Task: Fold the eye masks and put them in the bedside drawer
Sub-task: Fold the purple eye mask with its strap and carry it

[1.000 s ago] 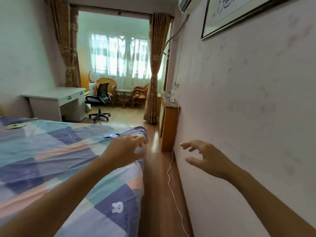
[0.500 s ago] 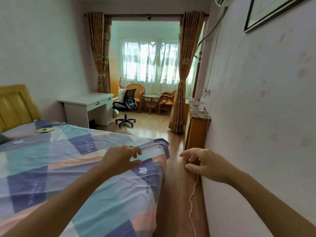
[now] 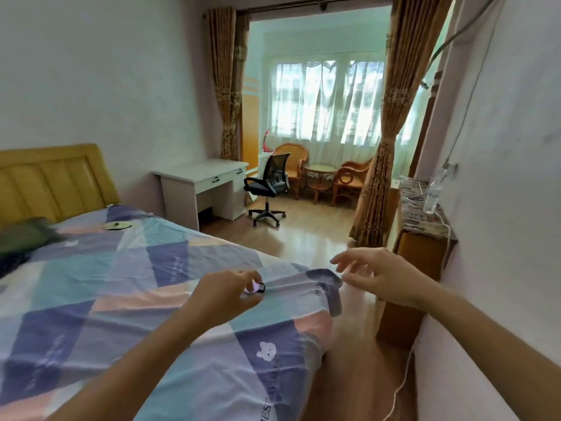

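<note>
Left hand [image 3: 226,291] grip pinching eye mask [image 3: 257,288] on bed [image 3: 151,268]; right hand [image 3: 384,278] spread. Lift gently, square edges before folding.

Bed [image 3: 91,284] w/ yellow headboard [image 3: 51,177], white desk [image 3: 200,180], office chair [image 3: 268,183], bright curtained window [image 3: 328,98], wood floor [image 3: 309,235].

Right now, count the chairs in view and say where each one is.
3. A black office chair stands by the white desk; two wicker armchairs flank the small round table under the window. The curtains may hide more.
</note>
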A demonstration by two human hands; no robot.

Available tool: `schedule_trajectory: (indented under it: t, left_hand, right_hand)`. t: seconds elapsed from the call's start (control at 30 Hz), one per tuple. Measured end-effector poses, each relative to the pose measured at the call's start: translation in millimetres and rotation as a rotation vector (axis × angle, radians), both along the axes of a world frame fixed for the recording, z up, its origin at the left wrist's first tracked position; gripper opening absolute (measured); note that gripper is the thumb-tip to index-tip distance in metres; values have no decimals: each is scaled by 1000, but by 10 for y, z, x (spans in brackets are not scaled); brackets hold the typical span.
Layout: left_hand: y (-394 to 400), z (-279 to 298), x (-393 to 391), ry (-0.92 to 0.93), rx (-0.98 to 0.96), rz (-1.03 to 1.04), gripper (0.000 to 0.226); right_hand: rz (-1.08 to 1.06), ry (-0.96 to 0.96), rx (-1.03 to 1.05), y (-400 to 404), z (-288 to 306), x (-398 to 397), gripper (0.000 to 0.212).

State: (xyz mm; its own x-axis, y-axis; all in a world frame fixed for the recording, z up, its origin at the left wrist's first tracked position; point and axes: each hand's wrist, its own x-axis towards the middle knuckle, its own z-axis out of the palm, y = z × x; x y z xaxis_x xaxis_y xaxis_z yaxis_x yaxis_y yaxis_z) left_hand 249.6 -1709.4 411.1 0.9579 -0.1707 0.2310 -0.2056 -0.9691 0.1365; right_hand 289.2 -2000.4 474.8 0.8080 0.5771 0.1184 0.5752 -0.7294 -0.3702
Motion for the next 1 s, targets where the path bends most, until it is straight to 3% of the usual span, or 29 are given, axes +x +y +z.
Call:
schedule_trajectory:
  t: [0.3,0.67,1.0]
  left_hand:
    - [413,-579,1527,85,-59,266,36]
    - [1023,-2086,3812,336,-366,526,32]
    - [1407,-3546,5172,421,-558,900,24]
  right_hand:
    - [273,190,-78,840,-614,2316,24]
    - [440,381,-275,2070,-2082,4961,26]
    - [549,514,-347,2933,-3549,6502,24]
